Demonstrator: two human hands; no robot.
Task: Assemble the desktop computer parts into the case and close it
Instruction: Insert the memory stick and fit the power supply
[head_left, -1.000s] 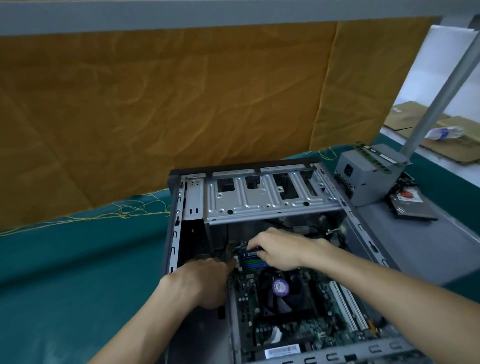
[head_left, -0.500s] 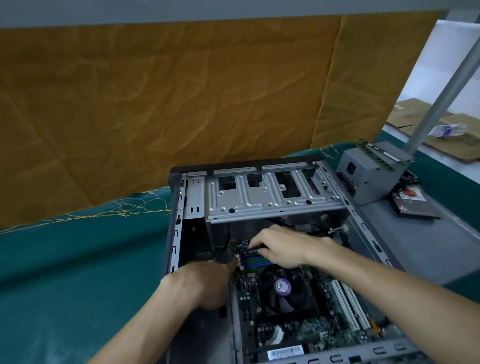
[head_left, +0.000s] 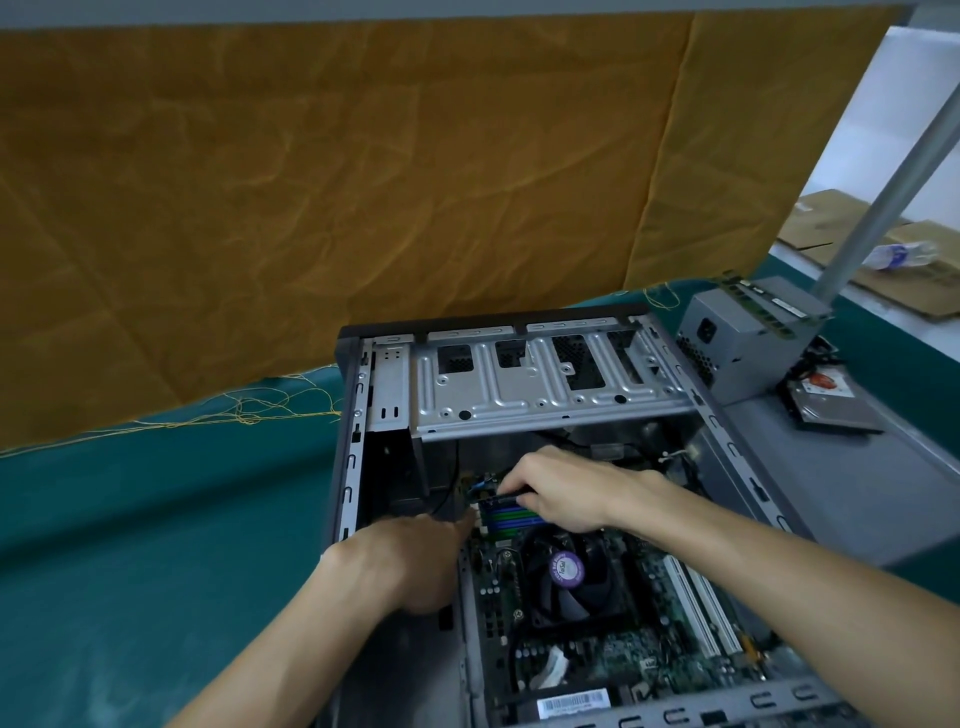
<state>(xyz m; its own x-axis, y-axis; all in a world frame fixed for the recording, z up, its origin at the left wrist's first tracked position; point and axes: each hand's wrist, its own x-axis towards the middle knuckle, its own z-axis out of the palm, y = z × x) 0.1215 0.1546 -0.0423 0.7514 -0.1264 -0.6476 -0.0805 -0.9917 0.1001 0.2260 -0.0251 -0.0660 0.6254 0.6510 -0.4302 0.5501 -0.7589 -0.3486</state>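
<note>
An open grey computer case (head_left: 353, 415) lies on its side on the green table, with the motherboard (head_left: 597, 660) and its black cooler fan (head_left: 566, 577) inside. My right hand (head_left: 561, 488) reaches in from the right and pinches a dark memory stick (head_left: 506, 500) over the blue and green slots (head_left: 511, 517). My left hand (head_left: 410, 564) rests inside the case at the board's left edge, its thumb pointing toward the slots; its fingers are hidden. A silver drive cage (head_left: 540, 395) spans the case's far end.
A grey power supply (head_left: 748, 343) stands right of the case on the loose side panel (head_left: 852, 488), with a hard drive (head_left: 831, 405) beside it. A slanted metal post (head_left: 893, 176) rises at the right. An orange cloth (head_left: 337, 197) hangs behind.
My right hand has shifted slightly with the memory stick over the slots. The left hand stays in place. The camera view has drifted a little.
</note>
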